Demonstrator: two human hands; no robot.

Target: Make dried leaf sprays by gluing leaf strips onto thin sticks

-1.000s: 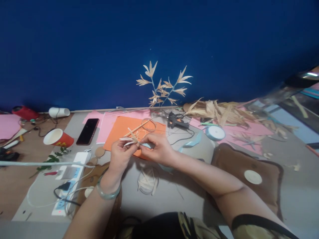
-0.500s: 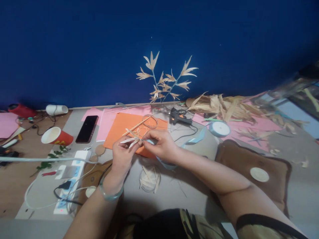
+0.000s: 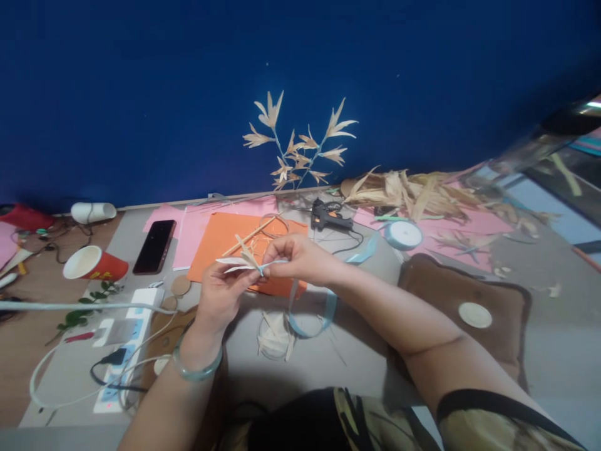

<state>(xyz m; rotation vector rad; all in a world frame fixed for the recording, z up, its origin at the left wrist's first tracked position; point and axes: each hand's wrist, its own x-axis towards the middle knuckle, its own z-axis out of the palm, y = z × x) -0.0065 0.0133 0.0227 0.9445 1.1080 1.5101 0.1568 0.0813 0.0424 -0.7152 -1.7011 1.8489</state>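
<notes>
My left hand [image 3: 220,294] is closed on a small bundle of pale dried leaves [image 3: 237,260] fixed to a thin wooden stick [image 3: 251,235]. My right hand [image 3: 295,257] pinches a light blue ribbon [image 3: 310,313] right at the base of the leaves. The ribbon hangs down in a loop and trails off to the right toward a ribbon spool [image 3: 404,235]. Both hands are held above an orange paper sheet [image 3: 220,235].
A glue gun [image 3: 328,218], dried husks [image 3: 413,194] and pink paper lie at the back. A leaf branch [image 3: 295,150] stands against the blue wall. At left are a phone [image 3: 154,245], a red cup [image 3: 91,264] and a power strip [image 3: 124,338]. A brown cushion [image 3: 469,307] lies right.
Both hands have lifted slightly with the leaf bundle. The right hand has pulled the ribbon up, so it now hangs in a visible loop below the hands.
</notes>
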